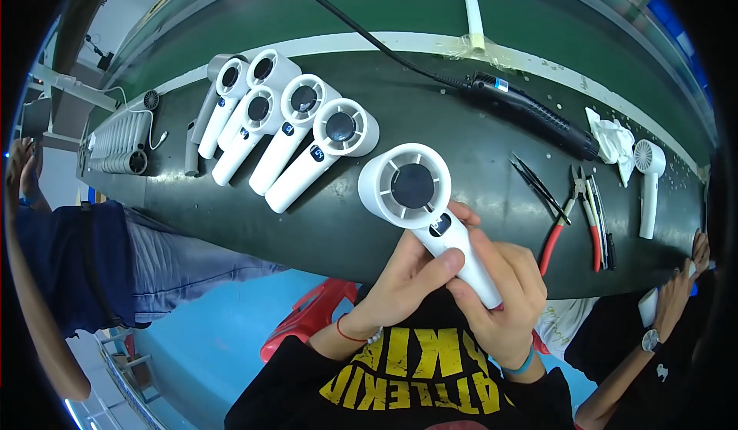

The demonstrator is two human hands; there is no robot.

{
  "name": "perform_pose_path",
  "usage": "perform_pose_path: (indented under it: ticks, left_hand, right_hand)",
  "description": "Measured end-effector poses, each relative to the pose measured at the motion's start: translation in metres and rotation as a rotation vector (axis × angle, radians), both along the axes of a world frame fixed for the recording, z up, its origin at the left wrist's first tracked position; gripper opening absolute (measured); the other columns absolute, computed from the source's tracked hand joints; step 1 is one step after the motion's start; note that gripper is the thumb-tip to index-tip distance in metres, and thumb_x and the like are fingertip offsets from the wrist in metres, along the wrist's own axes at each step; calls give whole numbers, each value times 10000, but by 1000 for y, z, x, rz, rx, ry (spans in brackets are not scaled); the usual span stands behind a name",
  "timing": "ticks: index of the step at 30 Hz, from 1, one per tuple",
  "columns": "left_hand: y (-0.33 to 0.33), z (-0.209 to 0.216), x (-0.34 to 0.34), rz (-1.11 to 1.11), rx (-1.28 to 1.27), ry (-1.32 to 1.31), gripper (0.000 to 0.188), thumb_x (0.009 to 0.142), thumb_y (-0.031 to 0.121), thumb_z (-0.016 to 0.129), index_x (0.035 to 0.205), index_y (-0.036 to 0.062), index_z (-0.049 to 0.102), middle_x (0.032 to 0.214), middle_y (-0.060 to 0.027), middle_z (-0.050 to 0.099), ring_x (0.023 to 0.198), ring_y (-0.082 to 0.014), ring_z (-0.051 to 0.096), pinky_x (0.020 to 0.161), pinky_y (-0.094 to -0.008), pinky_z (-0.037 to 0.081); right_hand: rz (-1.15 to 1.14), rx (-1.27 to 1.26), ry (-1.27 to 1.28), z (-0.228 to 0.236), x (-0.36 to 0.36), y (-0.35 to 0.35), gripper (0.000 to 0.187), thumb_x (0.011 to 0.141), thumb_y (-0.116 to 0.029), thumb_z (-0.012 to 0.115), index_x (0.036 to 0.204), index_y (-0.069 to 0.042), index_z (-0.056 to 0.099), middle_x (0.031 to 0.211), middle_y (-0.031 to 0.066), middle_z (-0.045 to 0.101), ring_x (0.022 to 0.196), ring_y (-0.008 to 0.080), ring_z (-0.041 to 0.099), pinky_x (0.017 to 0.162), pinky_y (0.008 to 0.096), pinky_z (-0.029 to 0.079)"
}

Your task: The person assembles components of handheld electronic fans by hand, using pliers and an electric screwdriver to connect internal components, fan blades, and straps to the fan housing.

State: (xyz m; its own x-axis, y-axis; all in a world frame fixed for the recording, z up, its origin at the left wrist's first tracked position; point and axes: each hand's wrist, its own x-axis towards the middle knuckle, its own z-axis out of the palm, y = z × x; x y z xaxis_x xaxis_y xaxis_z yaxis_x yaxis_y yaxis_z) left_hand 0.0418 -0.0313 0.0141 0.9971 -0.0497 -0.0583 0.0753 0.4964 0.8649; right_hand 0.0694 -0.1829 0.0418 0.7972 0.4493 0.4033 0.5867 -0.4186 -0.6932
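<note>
Both my hands hold a white handheld fan [465, 257] over the near edge of the dark bench. Its round head with a dark centre points up and left, and a small display glows on the neck. My left hand [411, 272] wraps the upper handle, thumb lying across its front. Lower down, my right hand [503, 284] grips the handle near its pinkish end. Left of the held fan, several similar white fans [296, 172] lie in a slanted row, some with lit displays.
Right of my hands lie tweezers [538, 185], red-handled cutters [550, 247] and thin tools [601, 222]. Behind them rests a black corded tool [530, 115] beside crumpled tissue [613, 144]. Another white fan [649, 188] lies far right. Grey fans [123, 141] lie far left. People stand at both sides.
</note>
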Motion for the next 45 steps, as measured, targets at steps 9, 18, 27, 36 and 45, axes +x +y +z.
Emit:
perform_pose_path:
  ticks: [9, 18, 27, 36, 45]
  left_hand:
    - [-2, 0, 6, 73, -54, -6, 319, 980, 284, 451, 1160, 21, 469, 1160, -181, 546, 1090, -251, 564, 931, -387, 486]
    - [0, -4, 0, 72, -113, -37, 243, 988, 177, 472, 1165, 12, 485, 1149, -131, 580, 1095, -189, 558, 943, -339, 454]
    - [5, 3, -10, 72, -37, 11, 243, 970, 127, 474, 1177, -1, 466, 1137, -122, 573, 1092, -192, 558, 937, -341, 457]
    - [24, 6, -39, 277, 137, 133, 440, 997, 383, 396, 1099, -34, 491, 995, -168, 613, 888, -230, 649, 783, -343, 533]
    - [26, 24, -46, -57, 20, 352, 328, 1016, 296, 413, 969, -7, 531, 729, -71, 606, 623, -121, 620, 572, -235, 500]
  right_hand:
    - [-73, 52, 68, -16, -7, 14, 516, 659, -56, 803, 1147, 2, 647, 1019, 121, 576, 840, 231, 609, 707, 318, 502]
    - [-100, 123, 24, -12, -7, 15, 472, 622, -110, 847, 1054, -7, 687, 942, 109, 624, 733, 223, 640, 604, 297, 527]
    - [-71, 149, 40, -7, -8, 11, 443, 629, -108, 851, 1018, 9, 674, 959, 145, 660, 802, 259, 671, 684, 315, 547]
    - [-187, 140, -39, -7, 1, -5, 379, 643, -115, 829, 970, 9, 681, 918, 152, 681, 793, 286, 663, 684, 345, 533]
    - [-255, -360, -13, -1, 34, -4, 391, 735, -84, 755, 1099, -20, 627, 1115, 147, 610, 1051, 306, 561, 892, 374, 444]
